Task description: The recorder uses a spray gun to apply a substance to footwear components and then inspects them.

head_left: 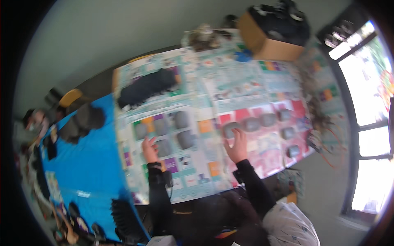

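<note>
Head view. Left hand (150,151): fingers spread, palm partly turned up, nothing seen gripped. It is just beside a rounded grey piece (140,131); a second grey piece (164,148) sits close on its right. Right hand (237,151): thumb and fingers parted, fingertips over the near side of another grey piece (230,130); contact probable, but blur prevents certainty.

Around the hands: three more grey pieces lie beyond and right of the left hand; five others trail off beyond and right of the right hand, on a reddish sheet (262,144). A row of dark pieces (147,88) lies farther out, ahead of the left hand.

Handling, judged: pieces look light and perhaps soft, so take each by opposite sides with a light pinch, lift clear rather than drag, and avoid nudging neighbours. Loose paper could slide under the wrists.

Surface: worktop (209,80) covered in overlapping printed sheets, mostly pale and teal. Left of the left hand, a blue sheet (88,168) carries a dark pile (84,123) and, nearer the body, a black stack (123,221).

Room: cardboard box (283,49) beyond the right hand, dark contents; bright window (375,98) far right; plain grey wall (135,28) ahead.
</note>
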{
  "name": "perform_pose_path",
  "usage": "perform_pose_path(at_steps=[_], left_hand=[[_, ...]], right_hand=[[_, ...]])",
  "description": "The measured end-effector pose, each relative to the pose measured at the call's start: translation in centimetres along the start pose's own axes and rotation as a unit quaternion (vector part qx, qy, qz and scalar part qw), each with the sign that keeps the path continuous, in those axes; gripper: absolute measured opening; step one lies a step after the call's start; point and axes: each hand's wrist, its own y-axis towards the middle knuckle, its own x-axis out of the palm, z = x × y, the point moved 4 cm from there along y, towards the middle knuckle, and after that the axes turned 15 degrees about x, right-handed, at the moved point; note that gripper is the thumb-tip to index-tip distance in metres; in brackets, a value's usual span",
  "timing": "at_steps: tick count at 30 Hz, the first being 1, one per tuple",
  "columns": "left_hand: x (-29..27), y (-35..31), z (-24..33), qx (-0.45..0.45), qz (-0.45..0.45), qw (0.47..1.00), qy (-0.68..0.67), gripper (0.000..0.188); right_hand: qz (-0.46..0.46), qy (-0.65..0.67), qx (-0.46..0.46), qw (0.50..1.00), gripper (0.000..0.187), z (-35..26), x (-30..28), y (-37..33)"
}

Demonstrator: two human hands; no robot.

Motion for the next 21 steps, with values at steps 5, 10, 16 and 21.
perform_pose_path(at_steps=[5, 10, 16, 21], left_hand=[[12.9, -12.0, -0.2, 0.212, -0.07, 0.921, 0.319, 0.103], [28.0, -22.7, -2.6, 0.184, -0.157, 0.759, 0.605, 0.132], [35.3, -24.4, -7.1, 0.132, -0.159, 0.695, 0.688, 0.137], [38.4, -24.3, -8.0, 0.075, -0.142, 0.65, 0.743, 0.139]], right_hand=[[0.105, -0.129, 0.162, 0.973, 0.076, 8.3, -5.7, 2.9], [0.084, -0.192, 0.233, 0.95, 0.098, 12.9, -6.7, 7.0], [0.025, -0.221, 0.223, 0.949, 0.106, 14.2, -6.2, 9.2], [0.001, -0.259, 0.156, 0.953, 0.109, 14.4, -5.5, 11.0]])
